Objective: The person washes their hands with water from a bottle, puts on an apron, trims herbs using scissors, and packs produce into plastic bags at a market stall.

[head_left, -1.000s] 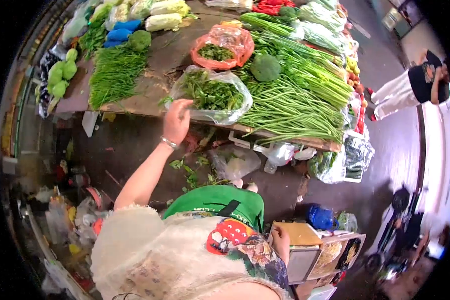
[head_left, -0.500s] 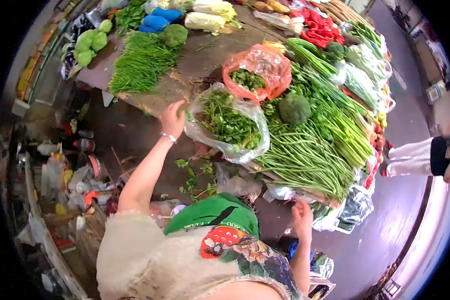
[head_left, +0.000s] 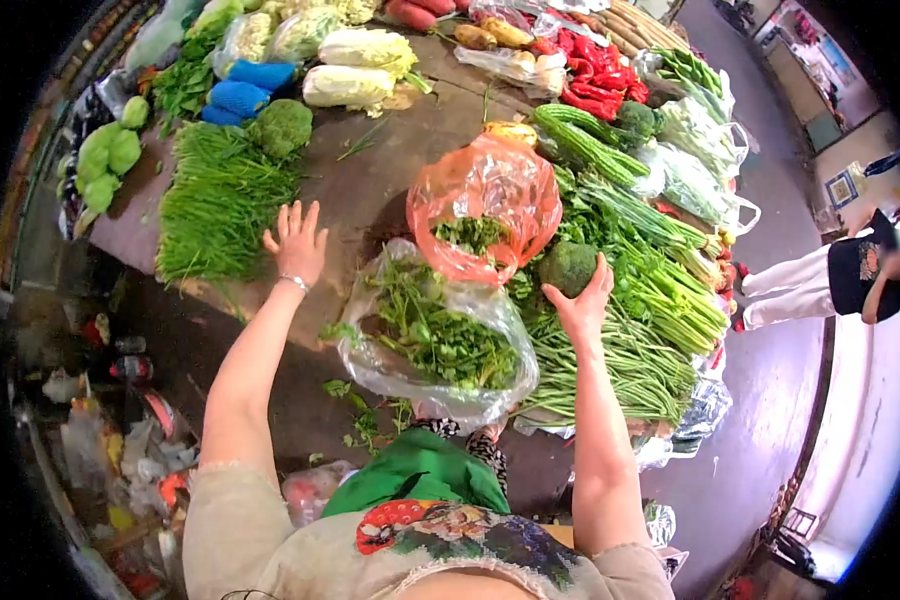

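My left hand is open, its fingers spread over the brown tabletop beside the heap of thin green chives. A bracelet circles that wrist. My right hand is at a head of broccoli, thumb on its lower left and fingers on its right side. The broccoli rests among leafy greens. Between my arms lies a clear plastic bag with leafy herbs inside. Just beyond it sits a red plastic bag with more greens in it.
Long green beans and celery lie to the right. Napa cabbages, blue-wrapped produce and red peppers sit at the back. Plastic litter is at lower left. A person stands at right.
My right hand has moved up from the table's near edge to the broccoli. My left hand has reached farther over the table and spread its fingers. The view has shifted.
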`<state>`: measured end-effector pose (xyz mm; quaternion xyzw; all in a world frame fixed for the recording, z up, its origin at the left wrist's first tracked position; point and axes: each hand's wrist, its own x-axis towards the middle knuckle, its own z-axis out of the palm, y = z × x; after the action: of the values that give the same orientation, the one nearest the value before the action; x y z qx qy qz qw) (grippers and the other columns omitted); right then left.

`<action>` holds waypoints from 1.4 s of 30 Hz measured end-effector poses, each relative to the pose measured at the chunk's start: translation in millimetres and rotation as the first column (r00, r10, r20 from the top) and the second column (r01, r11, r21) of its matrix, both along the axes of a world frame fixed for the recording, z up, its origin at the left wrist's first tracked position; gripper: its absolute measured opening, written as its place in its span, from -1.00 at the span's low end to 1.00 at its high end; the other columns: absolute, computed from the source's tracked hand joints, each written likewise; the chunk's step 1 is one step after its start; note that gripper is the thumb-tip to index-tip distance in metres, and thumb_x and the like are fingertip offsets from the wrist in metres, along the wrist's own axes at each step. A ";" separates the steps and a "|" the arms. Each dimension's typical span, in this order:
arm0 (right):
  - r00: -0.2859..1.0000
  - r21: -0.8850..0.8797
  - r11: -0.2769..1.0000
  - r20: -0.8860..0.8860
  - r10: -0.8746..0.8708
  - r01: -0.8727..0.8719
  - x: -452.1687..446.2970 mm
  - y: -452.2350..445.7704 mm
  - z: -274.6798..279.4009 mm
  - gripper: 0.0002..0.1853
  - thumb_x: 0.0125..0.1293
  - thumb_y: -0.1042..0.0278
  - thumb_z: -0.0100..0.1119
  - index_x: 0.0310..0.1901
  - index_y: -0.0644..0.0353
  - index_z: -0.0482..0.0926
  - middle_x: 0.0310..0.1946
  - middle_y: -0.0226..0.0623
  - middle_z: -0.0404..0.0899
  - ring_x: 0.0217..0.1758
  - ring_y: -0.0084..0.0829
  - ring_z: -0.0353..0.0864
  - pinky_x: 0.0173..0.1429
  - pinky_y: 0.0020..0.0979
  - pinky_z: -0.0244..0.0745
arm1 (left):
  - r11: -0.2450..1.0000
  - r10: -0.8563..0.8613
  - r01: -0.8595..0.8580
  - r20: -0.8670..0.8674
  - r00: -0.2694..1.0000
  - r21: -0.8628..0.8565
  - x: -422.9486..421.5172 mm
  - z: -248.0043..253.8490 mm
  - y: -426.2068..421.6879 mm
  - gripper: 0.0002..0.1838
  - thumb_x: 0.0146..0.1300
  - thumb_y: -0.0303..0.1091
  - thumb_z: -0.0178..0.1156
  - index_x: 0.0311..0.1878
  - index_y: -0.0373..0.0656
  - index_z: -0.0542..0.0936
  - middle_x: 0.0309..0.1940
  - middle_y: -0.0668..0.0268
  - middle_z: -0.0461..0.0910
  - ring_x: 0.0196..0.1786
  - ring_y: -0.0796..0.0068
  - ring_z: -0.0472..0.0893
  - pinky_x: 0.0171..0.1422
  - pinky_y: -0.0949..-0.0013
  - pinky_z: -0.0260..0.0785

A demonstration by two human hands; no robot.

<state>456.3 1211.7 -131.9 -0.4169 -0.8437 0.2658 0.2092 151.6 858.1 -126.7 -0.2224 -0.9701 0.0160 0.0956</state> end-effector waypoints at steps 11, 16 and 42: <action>0.920 -0.536 0.844 -0.319 -0.229 0.024 5.6 39.1 0.7 -0.14 -0.08 0.14 0.46 0.29 0.11 0.25 0.17 -0.16 0.34 0.22 -0.15 0.34 0.27 -0.11 0.32 | 0.998 -0.063 0.063 0.070 0.996 0.013 -48.2 -20.0 15.1 -0.39 0.40 -0.08 -0.04 0.48 0.18 0.10 0.52 0.26 -0.10 0.55 0.20 -0.14 0.45 -0.25 -0.29; 0.474 -0.706 0.058 -0.532 -0.702 -0.706 -18.1 39.1 66.6 -0.25 0.09 -0.30 0.13 0.27 -0.09 0.34 0.24 -0.31 0.38 0.25 -0.21 0.35 0.06 -0.01 0.43 | 0.998 -0.062 0.062 0.108 0.992 0.007 -49.9 -20.3 18.1 -0.39 0.39 -0.07 -0.05 0.48 0.15 0.10 0.52 0.22 -0.11 0.55 0.17 -0.13 0.46 -0.23 -0.32; 0.385 -0.322 0.596 0.525 0.759 -0.735 -329.5 159.8 45.0 -0.25 -0.06 0.17 0.38 0.26 -0.01 0.38 0.25 -0.27 0.38 0.37 -0.24 0.26 0.42 0.05 -0.08 | 0.998 -0.050 0.057 0.193 0.980 -0.033 -60.0 -10.1 29.4 -0.37 0.31 -0.16 0.07 0.44 0.06 0.19 0.51 0.14 -0.08 0.53 0.09 -0.07 0.46 -0.21 -0.24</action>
<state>126.8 1371.5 -86.9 -0.0584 -0.9524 0.1947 -0.2274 91.6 887.5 -136.8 -0.2507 -0.9680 0.0106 -0.0026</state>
